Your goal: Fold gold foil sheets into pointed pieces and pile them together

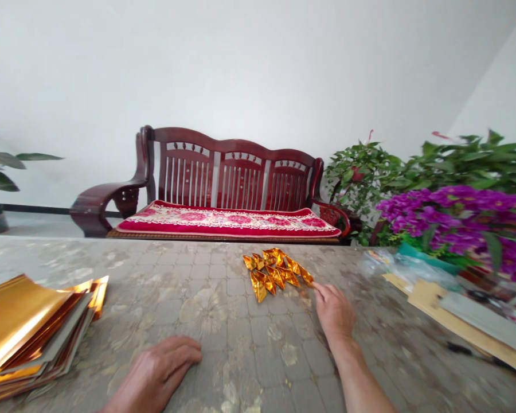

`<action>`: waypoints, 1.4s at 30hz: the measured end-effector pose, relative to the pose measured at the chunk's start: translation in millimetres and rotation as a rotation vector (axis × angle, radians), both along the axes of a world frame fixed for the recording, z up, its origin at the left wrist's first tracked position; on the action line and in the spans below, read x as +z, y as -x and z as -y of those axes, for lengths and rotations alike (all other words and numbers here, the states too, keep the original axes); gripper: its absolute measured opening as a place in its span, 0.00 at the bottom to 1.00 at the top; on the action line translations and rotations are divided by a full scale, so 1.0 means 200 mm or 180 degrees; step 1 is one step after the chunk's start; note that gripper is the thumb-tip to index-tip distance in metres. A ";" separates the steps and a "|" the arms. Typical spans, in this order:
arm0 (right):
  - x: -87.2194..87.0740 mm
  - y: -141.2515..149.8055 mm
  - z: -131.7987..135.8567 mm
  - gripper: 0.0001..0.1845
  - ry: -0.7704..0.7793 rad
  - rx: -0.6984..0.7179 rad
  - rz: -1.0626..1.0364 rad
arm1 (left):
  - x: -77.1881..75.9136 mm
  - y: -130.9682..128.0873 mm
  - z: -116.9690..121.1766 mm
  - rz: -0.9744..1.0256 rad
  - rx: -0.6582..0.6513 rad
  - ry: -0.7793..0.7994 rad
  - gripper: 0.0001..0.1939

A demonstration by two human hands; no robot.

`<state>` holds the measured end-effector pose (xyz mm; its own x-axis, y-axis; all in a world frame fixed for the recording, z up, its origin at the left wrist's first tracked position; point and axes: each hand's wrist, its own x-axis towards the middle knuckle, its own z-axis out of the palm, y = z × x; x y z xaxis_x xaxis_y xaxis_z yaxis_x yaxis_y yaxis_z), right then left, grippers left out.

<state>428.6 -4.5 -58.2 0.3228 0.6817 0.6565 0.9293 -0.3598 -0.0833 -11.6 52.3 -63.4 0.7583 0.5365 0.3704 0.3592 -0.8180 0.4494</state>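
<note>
right hand (pixel 334 312) half open and holding nothing, its fingertips just beside the heap of folded gold-foil pieces (pixel 273 272) ahead of it; left hand (pixel 157 373) flat, palm down and empty on the patterned table cover (pixel 223 321), a stack of unfolded gold-foil sheets (pixel 30 327) lying further to its left.

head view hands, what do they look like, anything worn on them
The left hand and right hand are both bare, with no gloves, rings or bracelets in view. The right forearm shows no sleeve or watch.
</note>
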 end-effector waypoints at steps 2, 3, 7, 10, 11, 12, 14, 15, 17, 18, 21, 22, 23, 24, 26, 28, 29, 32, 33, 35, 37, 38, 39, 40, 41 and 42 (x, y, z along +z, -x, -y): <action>0.00 0.00 0.00 0.15 0.0009 0.0006 0.0007 | 0.01 0.00 0.00 0.0013 0.0001 0.0004 0.11; 0.01 0.00 0.00 0.15 0.0014 0.0004 0.0009 | 0.01 0.00 0.00 0.0014 -0.0001 0.0007 0.11; 0.01 0.01 0.00 0.15 0.0046 -0.0037 0.0003 | 0.01 0.00 0.00 0.0016 0.0028 -0.0002 0.11; 0.01 0.01 0.00 0.15 0.0078 -0.0094 -0.0009 | 0.01 0.00 0.00 0.0013 0.0019 -0.0023 0.11; 0.01 0.01 0.00 0.15 0.0090 -0.0114 -0.0013 | 0.01 0.00 0.00 0.0019 0.0011 -0.0030 0.11; 0.01 0.01 0.00 0.16 0.0101 -0.0135 -0.0018 | 0.01 0.00 0.00 0.0035 0.0012 -0.0039 0.11; 0.01 0.01 0.00 0.16 0.0124 -0.0175 -0.0031 | 0.01 0.00 0.00 0.0056 0.0002 -0.0045 0.11; 0.01 0.01 -0.01 0.16 0.0136 -0.0194 -0.0039 | 0.01 -0.01 0.00 0.0063 -0.0001 -0.0042 0.11; 0.01 0.01 -0.01 0.16 0.0163 -0.0226 -0.0059 | 0.01 -0.01 0.01 0.0069 -0.0003 -0.0030 0.11; 0.01 0.01 -0.01 0.16 0.0177 -0.0239 -0.0071 | 0.01 -0.01 0.01 0.0065 0.0000 -0.0021 0.11; 0.01 0.02 -0.01 0.16 0.0215 -0.0269 -0.0114 | 0.01 -0.01 0.01 0.0058 0.0007 -0.0003 0.11; 0.01 0.02 -0.01 0.15 0.0224 -0.0276 -0.0131 | 0.01 -0.01 0.01 0.0056 0.0004 0.0003 0.11; 0.01 0.02 -0.01 0.15 0.0233 -0.0277 -0.0148 | 0.01 0.00 0.01 0.0062 0.0001 0.0006 0.11; 0.01 0.02 -0.01 0.15 0.0241 -0.0274 -0.0167 | 0.01 0.00 0.00 0.0069 0.0001 0.0009 0.12; 0.01 0.02 -0.02 0.15 0.0254 -0.0254 -0.0206 | 0.01 0.00 0.00 0.0094 0.0005 0.0020 0.11; 0.01 0.02 -0.02 0.16 0.0258 -0.0233 -0.0248 | 0.02 -0.01 0.00 0.0133 0.0008 0.0027 0.11; 0.01 0.02 -0.02 0.16 0.0257 -0.0229 -0.0270 | 0.02 -0.01 0.00 0.0152 0.0017 0.0034 0.11; 0.01 0.02 -0.02 0.17 0.0259 -0.0228 -0.0330 | 0.02 -0.01 0.01 0.0177 0.0028 0.0051 0.11; 0.01 0.02 -0.02 0.17 0.0256 -0.0235 -0.0349 | 0.02 -0.01 0.01 0.0171 0.0025 0.0059 0.11; 0.01 0.02 -0.02 0.18 0.0228 -0.0259 -0.0386 | 0.03 -0.01 0.01 0.0151 0.0017 0.0076 0.11; 0.01 0.03 -0.02 0.19 0.0169 -0.0298 -0.0426 | 0.03 -0.01 0.01 0.0136 0.0024 0.0088 0.12; 0.01 0.03 -0.01 0.19 0.0129 -0.0320 -0.0447 | 0.03 -0.01 0.01 0.0125 0.0025 0.0095 0.12; 0.01 0.03 -0.01 0.19 0.0081 -0.0344 -0.0468 | 0.03 -0.01 0.01 0.0115 0.0018 0.0098 0.11; 0.01 0.03 -0.01 0.19 0.0024 -0.0370 -0.0488 | 0.03 -0.01 0.01 0.0104 0.0006 0.0100 0.11; 0.01 0.03 -0.01 0.19 -0.0046 -0.0399 -0.0504 | 0.03 -0.01 0.01 0.0093 -0.0007 0.0102 0.11; 0.01 0.03 -0.01 0.19 -0.0128 -0.0427 -0.0517 | 0.02 -0.01 0.01 0.0087 -0.0018 0.0101 0.11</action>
